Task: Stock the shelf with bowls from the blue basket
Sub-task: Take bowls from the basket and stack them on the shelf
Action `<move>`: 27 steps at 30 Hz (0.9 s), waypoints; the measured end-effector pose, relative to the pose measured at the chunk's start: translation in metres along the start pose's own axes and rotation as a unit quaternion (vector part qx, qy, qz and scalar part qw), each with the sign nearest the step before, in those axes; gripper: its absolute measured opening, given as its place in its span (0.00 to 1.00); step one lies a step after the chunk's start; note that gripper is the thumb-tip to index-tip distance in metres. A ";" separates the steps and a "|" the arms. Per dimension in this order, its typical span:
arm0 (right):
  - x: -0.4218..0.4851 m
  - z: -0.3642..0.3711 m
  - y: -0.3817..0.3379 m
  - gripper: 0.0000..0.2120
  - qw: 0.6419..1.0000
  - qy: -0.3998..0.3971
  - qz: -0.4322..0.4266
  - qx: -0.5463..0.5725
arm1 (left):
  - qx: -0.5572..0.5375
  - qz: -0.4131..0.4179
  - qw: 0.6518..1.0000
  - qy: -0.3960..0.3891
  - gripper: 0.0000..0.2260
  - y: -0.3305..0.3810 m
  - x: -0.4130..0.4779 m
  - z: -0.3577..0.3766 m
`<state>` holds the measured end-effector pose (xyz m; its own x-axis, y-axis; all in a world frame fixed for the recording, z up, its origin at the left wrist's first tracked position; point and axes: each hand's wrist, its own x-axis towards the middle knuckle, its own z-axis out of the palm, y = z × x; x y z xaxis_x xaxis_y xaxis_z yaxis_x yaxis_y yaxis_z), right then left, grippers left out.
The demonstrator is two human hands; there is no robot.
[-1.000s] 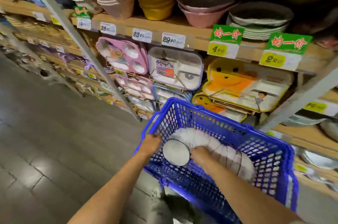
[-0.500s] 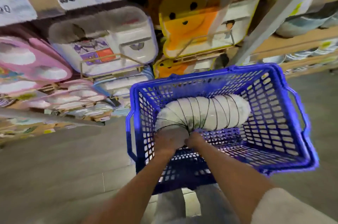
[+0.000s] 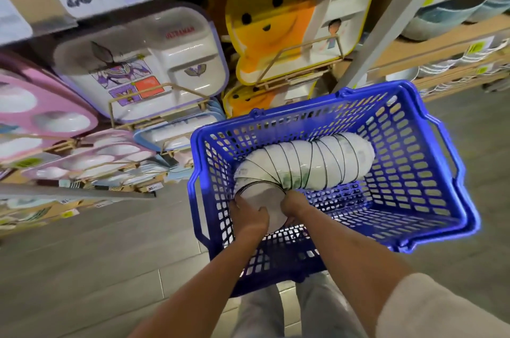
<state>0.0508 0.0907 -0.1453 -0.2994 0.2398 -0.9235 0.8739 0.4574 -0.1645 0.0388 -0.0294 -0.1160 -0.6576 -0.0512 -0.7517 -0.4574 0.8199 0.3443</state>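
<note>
A blue plastic basket [image 3: 419, 169] sits on the floor in front of the shelves. Inside it lies a long curved stack of white bowls with dark rims [image 3: 311, 163], nested on their sides. My left hand [image 3: 249, 217] and my right hand [image 3: 294, 206] both grip the bowl at the near end of the stack [image 3: 266, 198], one on each side of it. The rest of the stack reaches toward the basket's far right.
Wooden shelves [image 3: 441, 45] carry children's divided plates: a white one [image 3: 143, 61], a yellow one [image 3: 287, 31], pink ones [image 3: 36, 114]. A grey metal upright [image 3: 386, 23] slants past the basket. Price tags hang above. Grey tiled floor [image 3: 91, 268] lies to the left.
The view has tilted down and moved closer to the basket. My left hand moved from the basket's rim onto the end bowl, joining my right hand there.
</note>
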 end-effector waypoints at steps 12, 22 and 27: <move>-0.074 -0.095 -0.012 0.19 0.972 -0.232 -0.007 -0.035 | -0.190 0.110 0.975 -0.021 0.23 0.009 -0.033 -0.056; -0.184 -0.184 -0.028 0.17 0.977 -0.139 -0.155 0.039 | -0.495 0.222 0.838 -0.063 0.24 0.109 -0.106 -0.133; -0.236 -0.216 -0.016 0.11 0.932 0.038 -0.291 0.210 | -0.519 0.267 0.810 -0.056 0.28 0.169 -0.152 -0.157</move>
<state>0.0243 0.2120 0.1503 -0.7825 0.1227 -0.6104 0.6227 0.1569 -0.7666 -0.0321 0.0272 0.1447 -0.8956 0.2526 -0.3661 -0.4209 -0.2153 0.8812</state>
